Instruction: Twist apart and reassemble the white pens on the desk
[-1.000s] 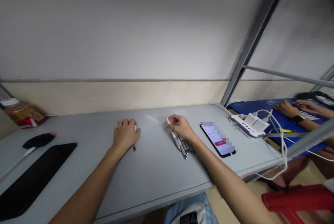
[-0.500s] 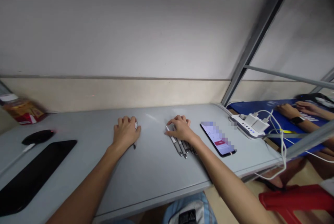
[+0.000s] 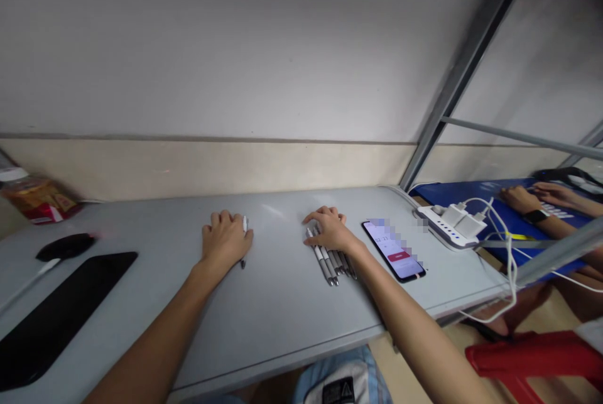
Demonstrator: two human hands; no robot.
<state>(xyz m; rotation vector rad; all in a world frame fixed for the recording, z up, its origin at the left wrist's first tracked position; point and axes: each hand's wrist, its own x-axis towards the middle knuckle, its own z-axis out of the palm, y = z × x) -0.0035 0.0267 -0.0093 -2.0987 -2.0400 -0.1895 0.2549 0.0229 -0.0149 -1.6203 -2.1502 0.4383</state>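
On the grey desk, my left hand (image 3: pixel 225 242) rests palm down with its fingers curled. A white and grey pen (image 3: pixel 245 223) runs beneath its thumb, showing at both ends; whatever else lies under the palm is hidden. My right hand (image 3: pixel 328 229) hovers over a row of several similar pens (image 3: pixel 325 264). Its thumb and forefinger are parted, with nothing gripped between them. The pens lie side by side, grey grips and tips toward me, and the hand and wrist cover some of them.
Right of the pens lies a lit phone (image 3: pixel 393 250), with a power strip (image 3: pixel 445 228) and white cables beyond. At left are a black slab-like object (image 3: pixel 70 313), a black mouse-shaped device (image 3: pixel 66 245) and a jar (image 3: pixel 38 200). Another person's hands (image 3: pixel 522 200) are over a blue table.
My right thumb and forefinger have spread apart and let go of a pen, which now lies against the left side of the row. My left hand stays almost still.
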